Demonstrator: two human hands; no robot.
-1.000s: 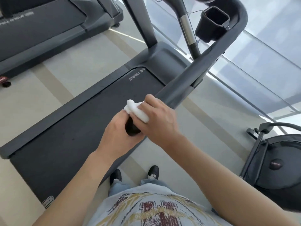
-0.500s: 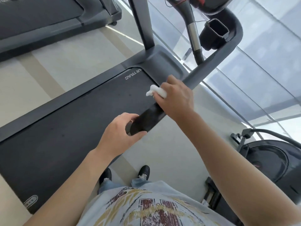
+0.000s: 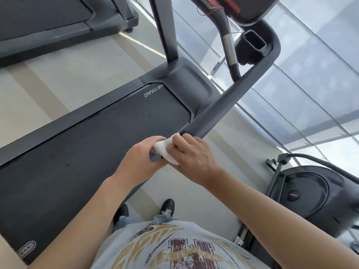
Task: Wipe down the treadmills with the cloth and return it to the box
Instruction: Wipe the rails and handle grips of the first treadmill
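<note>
A dark grey treadmill [image 3: 93,140] lies below me, its belt running to the lower left. Its right handrail [image 3: 229,100] slopes from the console down to my hands. A white cloth [image 3: 165,150] is wrapped over the handrail's near end. My right hand [image 3: 194,158] grips the cloth around the rail. My left hand [image 3: 141,162] is curled round the rail's end and touches the cloth's left edge. The box is not in view.
A second treadmill [image 3: 48,26] stands at the upper left across a strip of beige floor. A black exercise machine [image 3: 314,193] sits at the right. A glass wall [image 3: 310,74] runs behind the console. My feet [image 3: 167,207] stand beside the belt.
My right hand has slid the cloth back down the handrail from its upper stretch to the near end, meeting my left hand, which has kept hold of the rail's end.
</note>
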